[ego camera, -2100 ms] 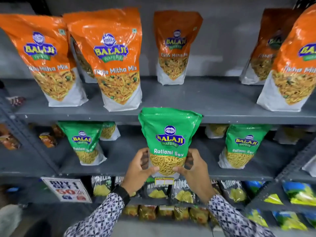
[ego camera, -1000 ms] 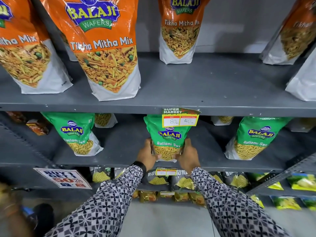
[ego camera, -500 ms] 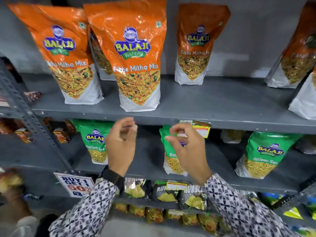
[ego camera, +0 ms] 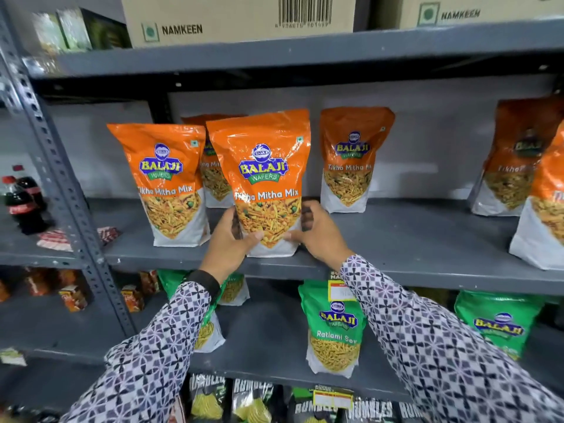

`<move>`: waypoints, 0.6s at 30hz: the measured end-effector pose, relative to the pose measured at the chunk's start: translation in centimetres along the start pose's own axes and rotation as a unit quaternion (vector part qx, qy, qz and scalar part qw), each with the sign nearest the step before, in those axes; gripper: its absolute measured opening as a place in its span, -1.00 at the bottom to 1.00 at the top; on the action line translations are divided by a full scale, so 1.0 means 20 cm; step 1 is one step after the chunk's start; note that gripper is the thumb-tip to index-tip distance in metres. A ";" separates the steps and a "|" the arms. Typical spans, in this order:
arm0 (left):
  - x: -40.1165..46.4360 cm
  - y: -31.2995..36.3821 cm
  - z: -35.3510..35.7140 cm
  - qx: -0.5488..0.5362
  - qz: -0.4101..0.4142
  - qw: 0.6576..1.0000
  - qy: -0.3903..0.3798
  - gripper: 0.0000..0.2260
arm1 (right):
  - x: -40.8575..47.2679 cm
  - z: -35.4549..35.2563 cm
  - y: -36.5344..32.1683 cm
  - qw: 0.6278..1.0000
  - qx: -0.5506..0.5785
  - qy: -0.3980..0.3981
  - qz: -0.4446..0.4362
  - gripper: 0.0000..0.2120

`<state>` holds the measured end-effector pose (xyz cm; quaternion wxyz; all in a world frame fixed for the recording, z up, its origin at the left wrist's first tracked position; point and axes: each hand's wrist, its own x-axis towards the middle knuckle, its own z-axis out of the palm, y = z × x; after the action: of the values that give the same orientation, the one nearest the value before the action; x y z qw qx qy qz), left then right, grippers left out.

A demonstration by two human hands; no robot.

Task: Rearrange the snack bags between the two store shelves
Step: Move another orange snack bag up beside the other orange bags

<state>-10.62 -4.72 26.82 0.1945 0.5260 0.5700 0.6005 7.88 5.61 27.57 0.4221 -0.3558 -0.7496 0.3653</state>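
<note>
An orange Tikha Mitha Mix bag [ego camera: 265,178] stands upright at the front edge of the upper grey shelf [ego camera: 396,248]. My left hand [ego camera: 232,239] grips its lower left side and my right hand [ego camera: 314,233] grips its lower right side. More orange bags stand beside it: one to the left [ego camera: 168,184], one behind [ego camera: 213,178] and one further back on the right [ego camera: 351,160]. On the lower shelf [ego camera: 268,337] a green Ratlami Sev bag [ego camera: 332,328] stands upright below my right arm. Another green bag [ego camera: 210,328] is partly hidden by my left sleeve.
Orange bags [ego camera: 518,166] crowd the upper shelf's right end. A green bag [ego camera: 497,325] stands at the lower right. Cardboard boxes [ego camera: 238,16] sit on the top shelf. A slotted grey upright [ego camera: 61,184] divides off cola bottles [ego camera: 24,203] on the left. Dark snack packs [ego camera: 253,401] fill the bottom row.
Both hands left the green bag standing on the lower shelf, rose to the upper shelf, and closed on the orange bag at its front. The camera tilted upward.
</note>
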 end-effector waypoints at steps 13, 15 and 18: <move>0.01 0.12 0.52 -0.047 0.023 0.994 -0.092 -0.53 | -0.20 -0.52 0.14 0.995 -0.021 0.095 0.028 -0.36; 0.00 0.14 0.60 -0.042 0.026 0.994 -0.097 -0.53 | -0.23 -0.58 0.16 0.994 -0.024 0.106 0.034 -0.39; 0.00 0.14 0.66 -0.032 0.033 0.994 -0.095 -0.53 | -0.26 -0.63 0.18 0.992 -0.023 0.116 0.037 -0.42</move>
<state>1.78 0.78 26.64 0.2449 0.5927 0.5115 0.5718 22.00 6.10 27.36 0.4837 -0.4332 -0.6902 0.3195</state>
